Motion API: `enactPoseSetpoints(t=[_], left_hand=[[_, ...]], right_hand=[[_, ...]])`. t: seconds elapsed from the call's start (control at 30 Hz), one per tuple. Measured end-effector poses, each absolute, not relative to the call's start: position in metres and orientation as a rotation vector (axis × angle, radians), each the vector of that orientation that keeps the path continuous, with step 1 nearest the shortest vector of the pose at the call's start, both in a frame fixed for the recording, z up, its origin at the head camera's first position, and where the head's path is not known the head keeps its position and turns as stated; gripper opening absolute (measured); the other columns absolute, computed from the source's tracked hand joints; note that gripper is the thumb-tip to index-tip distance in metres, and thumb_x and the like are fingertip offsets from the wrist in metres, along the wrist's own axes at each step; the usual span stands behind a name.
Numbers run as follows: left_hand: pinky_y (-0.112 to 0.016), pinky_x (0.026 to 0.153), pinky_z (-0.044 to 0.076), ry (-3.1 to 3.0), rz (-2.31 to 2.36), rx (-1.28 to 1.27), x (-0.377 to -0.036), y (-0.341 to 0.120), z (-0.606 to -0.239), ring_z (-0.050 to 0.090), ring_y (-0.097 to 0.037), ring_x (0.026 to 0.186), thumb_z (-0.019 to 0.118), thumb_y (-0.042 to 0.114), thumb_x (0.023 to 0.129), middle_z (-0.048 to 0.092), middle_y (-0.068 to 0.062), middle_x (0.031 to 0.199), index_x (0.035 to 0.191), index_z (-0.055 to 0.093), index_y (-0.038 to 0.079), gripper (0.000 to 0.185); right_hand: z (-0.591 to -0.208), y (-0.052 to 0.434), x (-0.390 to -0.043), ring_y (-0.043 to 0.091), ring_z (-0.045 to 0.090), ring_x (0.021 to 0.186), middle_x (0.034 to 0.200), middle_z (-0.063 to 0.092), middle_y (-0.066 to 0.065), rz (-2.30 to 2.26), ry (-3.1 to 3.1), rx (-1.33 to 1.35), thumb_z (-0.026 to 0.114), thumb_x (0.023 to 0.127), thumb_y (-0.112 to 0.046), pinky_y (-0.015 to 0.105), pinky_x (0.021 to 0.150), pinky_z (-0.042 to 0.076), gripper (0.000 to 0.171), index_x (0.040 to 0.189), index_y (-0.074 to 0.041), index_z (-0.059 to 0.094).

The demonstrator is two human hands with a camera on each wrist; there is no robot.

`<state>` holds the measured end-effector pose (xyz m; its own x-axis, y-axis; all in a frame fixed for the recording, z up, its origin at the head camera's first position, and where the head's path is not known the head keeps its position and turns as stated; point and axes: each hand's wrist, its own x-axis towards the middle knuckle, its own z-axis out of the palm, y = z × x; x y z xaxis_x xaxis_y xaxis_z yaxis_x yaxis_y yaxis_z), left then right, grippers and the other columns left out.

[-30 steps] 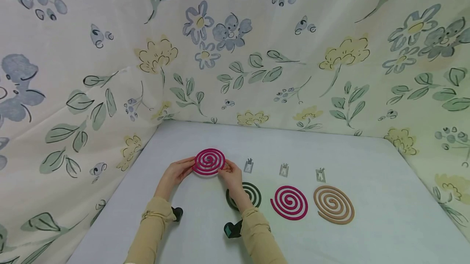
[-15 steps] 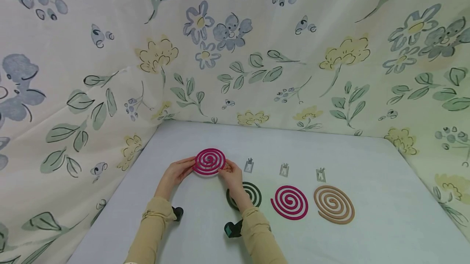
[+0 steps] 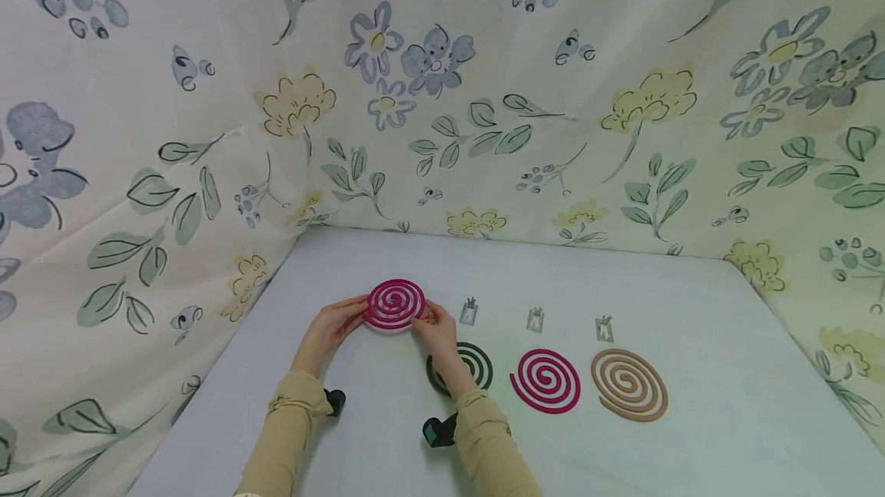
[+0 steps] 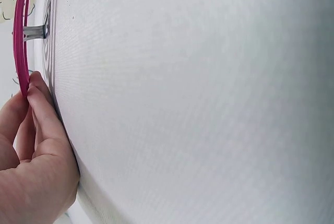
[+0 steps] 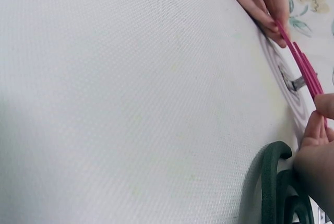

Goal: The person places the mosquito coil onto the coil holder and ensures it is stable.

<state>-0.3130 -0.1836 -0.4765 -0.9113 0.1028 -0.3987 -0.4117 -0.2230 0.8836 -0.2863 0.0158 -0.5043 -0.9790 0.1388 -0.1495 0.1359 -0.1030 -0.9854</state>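
A pink mosquito coil (image 3: 394, 304) sits level a little above the table, borne at its middle by a small metal stand (image 4: 35, 32). My left hand (image 3: 332, 326) pinches its left rim between thumb and fingers. At the right rim my right hand (image 3: 437, 334) pinches the coil too. In the left wrist view, a gap shows between the coil and the white tabletop, with the stand upright in it. Below my right wrist lies a dark green coil (image 3: 478, 359), partly hidden by that arm.
A second pink coil (image 3: 545, 381) and a tan coil (image 3: 628, 385) lie flat to the right. Behind the row of coils lie three metal stands, the left one (image 3: 469, 312), the middle one (image 3: 535, 319) and the right one (image 3: 604, 329). A floral cloth (image 3: 442, 167) hangs behind the table.
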Motion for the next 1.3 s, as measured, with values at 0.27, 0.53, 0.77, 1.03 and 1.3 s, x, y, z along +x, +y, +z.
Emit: enactPoseSetpoints(t=[0.27,0.53,0.77,1.03,1.3], left_hand=[[-0.016,0.083,0.052,1.714,2.196,-0.399,-0.313,-0.185,-0.475,0.064,0.001,0.084,0.056,0.008,0.095,0.067,0.006,0.101,0.141,0.04,-0.002,0.05],[-0.017,0.083,0.052,1.706,2.206,-0.405,-0.312,-0.186,-0.474,0.064,0.0,0.084,0.056,0.007,0.094,0.068,0.007,0.097,0.141,0.04,-0.002,0.05],[-0.017,0.082,0.052,1.729,2.206,-0.411,-0.312,-0.185,-0.476,0.064,0.001,0.085,0.056,0.006,0.094,0.067,0.004,0.106,0.14,0.041,-0.002,0.049],[-0.015,0.076,0.053,1.822,2.221,-0.436,-0.313,-0.18,-0.483,0.062,0.003,0.081,0.059,0.005,0.092,0.066,0.0,0.109,0.135,0.046,-0.005,0.046],[-0.014,0.074,0.053,1.884,2.261,-0.451,-0.313,-0.174,-0.487,0.062,0.003,0.08,0.06,0.002,0.091,0.064,-0.008,0.119,0.132,0.048,-0.007,0.044]], right_hand=[[-0.504,0.014,-0.286,0.008,0.047,0.072,0.085,0.051,0.002,2.317,-2.095,-0.322,0.065,0.083,0.003,0.015,0.063,0.042,0.048,0.129,0.005,0.053],[-0.503,0.012,-0.287,0.007,0.046,0.072,0.084,0.051,0.001,2.331,-2.078,-0.318,0.064,0.083,0.004,0.014,0.062,0.042,0.047,0.129,0.005,0.053],[-0.504,0.012,-0.287,0.008,0.046,0.072,0.084,0.051,0.002,2.31,-2.093,-0.32,0.065,0.082,0.003,0.016,0.062,0.042,0.047,0.128,0.005,0.054],[-0.503,0.012,-0.286,0.008,0.046,0.072,0.085,0.052,0.004,2.296,-2.087,-0.335,0.064,0.082,0.004,0.015,0.062,0.041,0.046,0.128,0.005,0.054],[-0.503,0.013,-0.283,0.009,0.046,0.073,0.087,0.052,0.006,2.295,-2.058,-0.337,0.064,0.082,0.004,0.015,0.062,0.042,0.047,0.128,0.005,0.054]])
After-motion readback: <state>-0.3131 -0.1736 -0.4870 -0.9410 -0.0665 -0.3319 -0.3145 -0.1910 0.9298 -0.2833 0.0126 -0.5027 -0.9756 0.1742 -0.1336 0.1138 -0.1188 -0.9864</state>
